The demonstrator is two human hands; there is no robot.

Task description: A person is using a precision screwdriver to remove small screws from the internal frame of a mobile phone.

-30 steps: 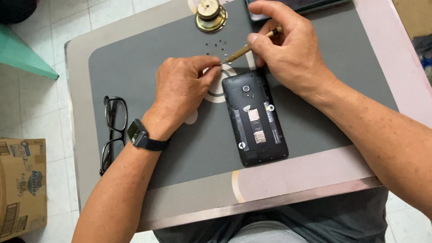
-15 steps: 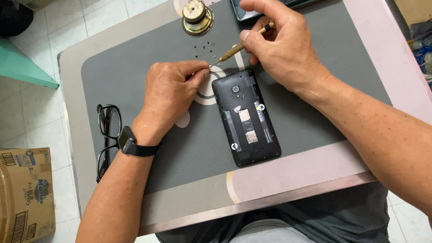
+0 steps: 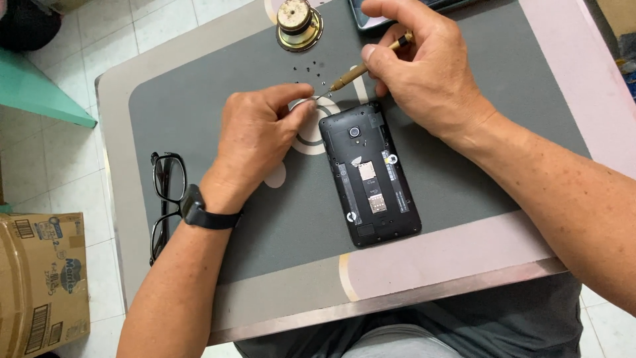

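A black phone (image 3: 371,176) with its back cover off lies on the grey mat (image 3: 464,172), its inner parts showing. My right hand (image 3: 424,73) holds a small brass-coloured screwdriver (image 3: 361,66), tip pointing down-left toward several tiny dark screws (image 3: 311,69) on the mat. My left hand (image 3: 255,136) rests just left of the phone's top end, thumb and forefinger pinched together near the screwdriver tip; whether they hold a screw I cannot tell. A dark watch is on the left wrist.
A round brass-coloured speaker part (image 3: 298,23) stands at the mat's far edge. Black glasses (image 3: 165,199) lie at the table's left side. A second device (image 3: 371,16) is partly seen at the top. A cardboard box (image 3: 40,285) sits on the tiled floor.
The view has shifted slightly. My left fingers have closed in toward the screwdriver tip; the right hand keeps the screwdriver over the loose screws. The phone has not moved.
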